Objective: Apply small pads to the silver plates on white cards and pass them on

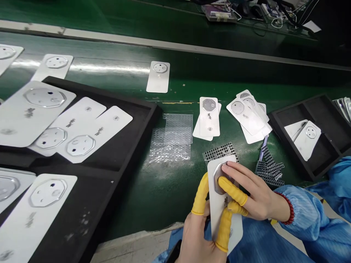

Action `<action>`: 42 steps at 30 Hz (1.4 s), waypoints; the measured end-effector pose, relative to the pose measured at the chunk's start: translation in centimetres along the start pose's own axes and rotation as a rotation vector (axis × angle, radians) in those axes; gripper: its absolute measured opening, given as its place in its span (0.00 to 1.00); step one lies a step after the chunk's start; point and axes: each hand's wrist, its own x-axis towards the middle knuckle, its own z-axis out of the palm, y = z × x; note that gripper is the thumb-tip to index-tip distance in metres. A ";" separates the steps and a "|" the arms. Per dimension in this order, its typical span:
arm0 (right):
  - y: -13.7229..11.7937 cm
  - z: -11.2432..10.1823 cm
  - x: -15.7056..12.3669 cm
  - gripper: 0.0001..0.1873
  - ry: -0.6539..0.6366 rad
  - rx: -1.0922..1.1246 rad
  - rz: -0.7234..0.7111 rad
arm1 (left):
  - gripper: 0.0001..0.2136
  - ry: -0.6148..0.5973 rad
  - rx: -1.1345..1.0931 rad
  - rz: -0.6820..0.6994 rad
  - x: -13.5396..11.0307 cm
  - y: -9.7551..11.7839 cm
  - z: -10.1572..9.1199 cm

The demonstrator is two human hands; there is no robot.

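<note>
A white phone back cover (219,212) with a grey octagonal camera plate (218,186) is held upright and slightly tilted over the table's near edge. My left hand (201,230), in yellow finger cots, is closed around its lower part, thumb across the front. Closed on the same cover from the right, my right hand (252,195) presses a yellow-cotted finger and a bare fingertip on the camera plate. Anything small under those fingertips is hidden. Just behind the cover lies a sheet of black dot stickers (219,151), partly covered by it.
A large black tray (109,164) with several covers stands at left; a smaller one (333,135) is at right. More covers (210,120) lie in piles on the green table. Bubble wrap (171,140) and sticker strips (270,166) lie nearby. Another person's blue sleeve (340,173) shows at far right.
</note>
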 end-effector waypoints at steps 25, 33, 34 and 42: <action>1.1 -0.4 0.6 0.16 -0.120 0.033 -0.022 | 0.12 -0.060 0.087 -0.038 0.2 -2.6 -0.8; 2.6 2.1 -1.1 0.37 0.228 0.745 0.649 | 0.38 0.013 -0.205 -0.196 2.6 -0.1 1.4; 3.7 1.6 -1.8 0.38 0.250 0.805 0.719 | 0.38 -0.013 -0.190 -0.150 2.8 -0.2 1.4; 15.2 -13.7 -14.9 0.35 0.722 -0.250 1.507 | 0.24 0.016 0.318 0.307 7.4 -5.2 -1.7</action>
